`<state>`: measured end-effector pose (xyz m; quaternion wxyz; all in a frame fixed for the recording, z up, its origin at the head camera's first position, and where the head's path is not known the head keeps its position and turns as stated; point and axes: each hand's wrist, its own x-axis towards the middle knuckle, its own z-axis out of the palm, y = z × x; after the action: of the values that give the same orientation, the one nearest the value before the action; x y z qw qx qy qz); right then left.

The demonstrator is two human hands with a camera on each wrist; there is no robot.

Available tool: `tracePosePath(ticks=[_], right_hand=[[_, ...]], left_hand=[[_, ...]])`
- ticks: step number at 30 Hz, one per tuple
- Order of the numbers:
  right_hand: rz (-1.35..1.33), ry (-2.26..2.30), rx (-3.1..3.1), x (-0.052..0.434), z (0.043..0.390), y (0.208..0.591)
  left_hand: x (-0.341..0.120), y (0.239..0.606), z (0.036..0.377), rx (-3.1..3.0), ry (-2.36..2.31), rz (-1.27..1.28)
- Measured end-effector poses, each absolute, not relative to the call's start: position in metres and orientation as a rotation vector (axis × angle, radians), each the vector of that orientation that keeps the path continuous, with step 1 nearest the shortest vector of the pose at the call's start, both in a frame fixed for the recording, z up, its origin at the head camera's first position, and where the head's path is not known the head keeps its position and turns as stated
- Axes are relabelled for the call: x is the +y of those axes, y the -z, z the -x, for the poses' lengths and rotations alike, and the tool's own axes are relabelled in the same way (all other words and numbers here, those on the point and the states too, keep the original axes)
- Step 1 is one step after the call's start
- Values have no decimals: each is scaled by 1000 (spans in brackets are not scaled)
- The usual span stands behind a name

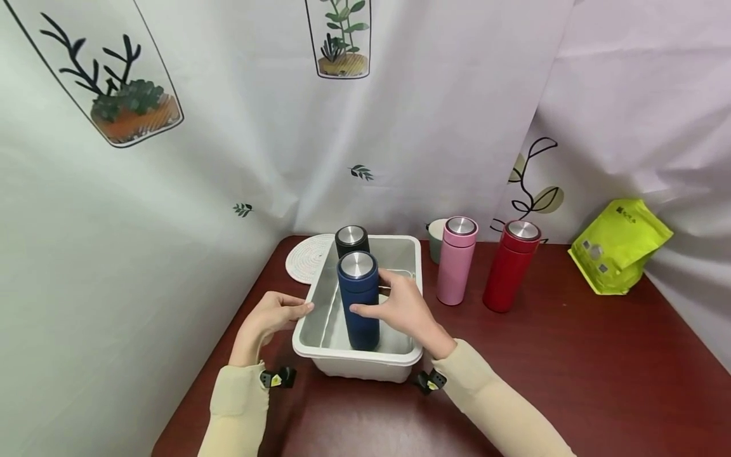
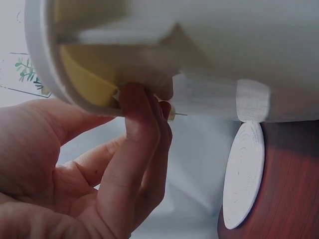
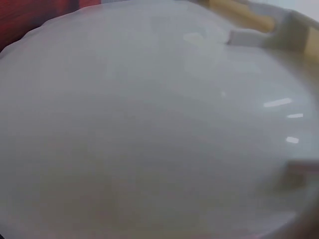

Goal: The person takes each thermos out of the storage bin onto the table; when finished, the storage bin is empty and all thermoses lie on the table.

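A white plastic basin [image 1: 356, 357] stands on the table. My left hand [image 1: 278, 312] pinches its left rim; in the left wrist view the thumb is over the edge and the curled fingers [image 2: 142, 124] are under it. Inside the basin, a dark blue thermos [image 1: 360, 304] with a silver-topped lid stands nearly upright. My right hand [image 1: 404, 308] grips this thermos from the right, thumb across its front and the other fingers partly hidden behind. Just beyond stands a black thermos [image 1: 351, 236], mostly hidden by the blue one. The basin wall [image 3: 149, 119] fills most of the right wrist view.
To the basin's right stand a pink thermos [image 1: 455, 266] and a red thermos [image 1: 511, 270]. A greenish cup [image 1: 436, 244] sits partly behind the pink one. A yellow-green bag [image 1: 619, 247] leans at the far right. One round woven mat [image 1: 305, 257] lies behind left. Patterned cloth hangs behind the table.
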<state>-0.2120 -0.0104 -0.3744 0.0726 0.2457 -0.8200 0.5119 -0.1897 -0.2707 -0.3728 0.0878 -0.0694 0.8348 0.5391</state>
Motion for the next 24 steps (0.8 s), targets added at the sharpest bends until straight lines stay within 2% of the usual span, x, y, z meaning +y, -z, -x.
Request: tracePosePath(ticks=[24], right_hand=[[-741,-1559,-2366,13,203,359]], left_hand=[[-271,372,189,2477,-1610,197]])
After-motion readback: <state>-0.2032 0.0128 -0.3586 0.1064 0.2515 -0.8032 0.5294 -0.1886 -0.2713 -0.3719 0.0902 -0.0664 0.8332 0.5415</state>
